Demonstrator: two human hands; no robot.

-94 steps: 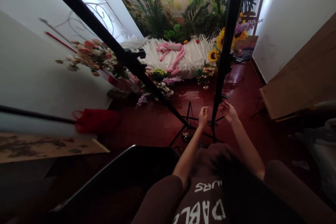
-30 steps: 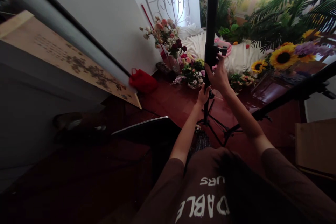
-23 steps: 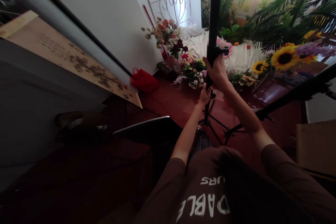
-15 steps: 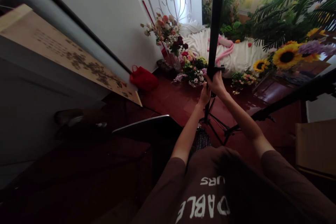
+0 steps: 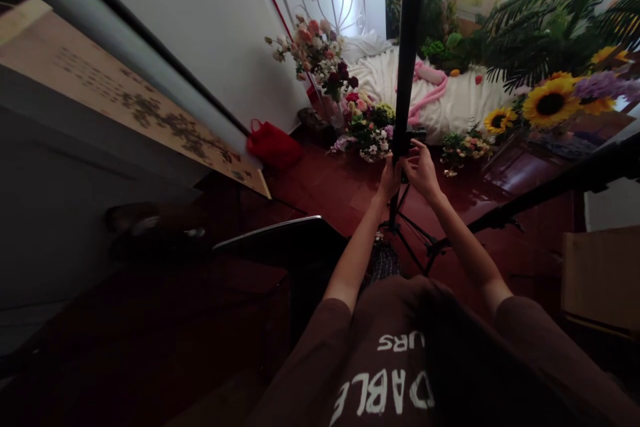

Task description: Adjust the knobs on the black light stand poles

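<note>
A thick black upright pole (image 5: pixel 411 47) stands in front of me on a tripod base (image 5: pixel 400 233) with thin spread legs. My left hand (image 5: pixel 389 178) is wrapped round the lower part of the pole, at its left side. Just to the right, my right hand (image 5: pixel 421 170) has its fingers apart and bent, with the fingertips at the pole below a small black clamp knob (image 5: pixel 416 133). Nothing shows in the palm of that hand. The far side of the pole is hidden.
Flower bunches (image 5: pixel 367 123) and a white-draped bed (image 5: pixel 465 103) lie beyond the pole. Sunflowers (image 5: pixel 550 104) and a slanting black stand (image 5: pixel 545 190) are at the right. A red bag (image 5: pixel 274 145), a hanging scroll (image 5: pixel 135 97) and a dark panel (image 5: pixel 285 243) are at the left.
My right hand has loosened from around the pole and clamp, moved slightly down and right, and its fingers have spread. My left hand stays on the pole.
</note>
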